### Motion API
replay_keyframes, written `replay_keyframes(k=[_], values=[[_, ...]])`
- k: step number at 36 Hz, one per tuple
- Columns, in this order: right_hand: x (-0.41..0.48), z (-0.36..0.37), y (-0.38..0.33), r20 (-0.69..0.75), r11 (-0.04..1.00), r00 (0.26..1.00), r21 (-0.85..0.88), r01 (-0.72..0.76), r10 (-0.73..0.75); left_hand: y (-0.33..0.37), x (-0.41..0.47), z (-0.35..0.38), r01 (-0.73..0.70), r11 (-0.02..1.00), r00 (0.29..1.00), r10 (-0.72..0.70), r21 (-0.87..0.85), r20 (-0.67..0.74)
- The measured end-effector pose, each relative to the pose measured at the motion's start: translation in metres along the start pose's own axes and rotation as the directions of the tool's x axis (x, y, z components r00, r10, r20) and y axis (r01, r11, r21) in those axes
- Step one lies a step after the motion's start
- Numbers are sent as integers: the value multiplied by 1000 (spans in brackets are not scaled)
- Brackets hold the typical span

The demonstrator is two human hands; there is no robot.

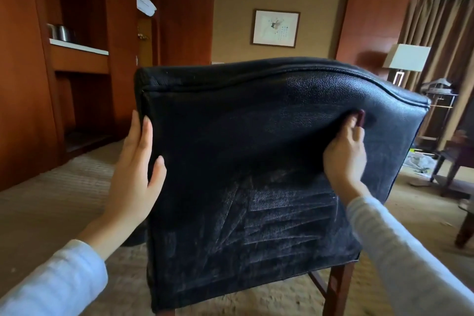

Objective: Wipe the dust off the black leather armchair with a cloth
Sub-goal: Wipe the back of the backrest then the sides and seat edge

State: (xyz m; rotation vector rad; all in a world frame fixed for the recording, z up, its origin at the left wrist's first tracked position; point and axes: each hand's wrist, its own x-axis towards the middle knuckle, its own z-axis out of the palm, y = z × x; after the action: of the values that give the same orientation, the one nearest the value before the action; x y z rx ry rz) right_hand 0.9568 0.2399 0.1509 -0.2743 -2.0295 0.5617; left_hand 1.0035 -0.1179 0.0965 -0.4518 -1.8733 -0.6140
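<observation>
The black leather armchair (256,136) fills the middle of the view, seen from behind. Its back panel is dusty, with wiped streaks low down. My left hand (138,167) lies flat against the left edge of the backrest, fingers straight. My right hand (345,151) is curled against the upper right of the back panel. It pinches a small dark red cloth (361,117), of which only a tip shows past the fingers. Two wooden chair legs show at the bottom.
A wooden cabinet (82,64) with a metal kettle (60,32) lines the left wall. On the right stand a floor lamp (407,58), brown curtains and a dark wooden side table (451,159). Beige carpet (51,200) covers the floor around the chair.
</observation>
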Motion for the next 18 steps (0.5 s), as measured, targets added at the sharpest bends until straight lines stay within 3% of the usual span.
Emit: replay_keyframes(k=[5, 8, 9, 12, 16, 18], values=[[-58, 24, -59, -92, 950, 951, 76, 303, -296, 5, 1, 6, 58, 997, 998, -59, -42, -5], [-99, 26, -100, 86, 922, 931, 203, 331, -354, 8, 1, 9, 87, 995, 996, -88, -58, -27], [-117, 28, -114, 113, 873, 880, 233, 428, -461, 9, 1, 10, 93, 994, 995, -95, -60, -34], [-176, 52, -143, 190, 661, 633, 249, 708, -750, 10, -1, 10, 117, 990, 992, -120, -76, -40], [-189, 73, -141, 62, 585, 584, 176, 791, -809, 1, 0, 3, 69, 995, 998, -69, -74, 7], [-177, 76, -130, -35, 476, 479, 82, 876, -877, -4, 1, -1, 39, 996, 999, -37, -80, 25]])
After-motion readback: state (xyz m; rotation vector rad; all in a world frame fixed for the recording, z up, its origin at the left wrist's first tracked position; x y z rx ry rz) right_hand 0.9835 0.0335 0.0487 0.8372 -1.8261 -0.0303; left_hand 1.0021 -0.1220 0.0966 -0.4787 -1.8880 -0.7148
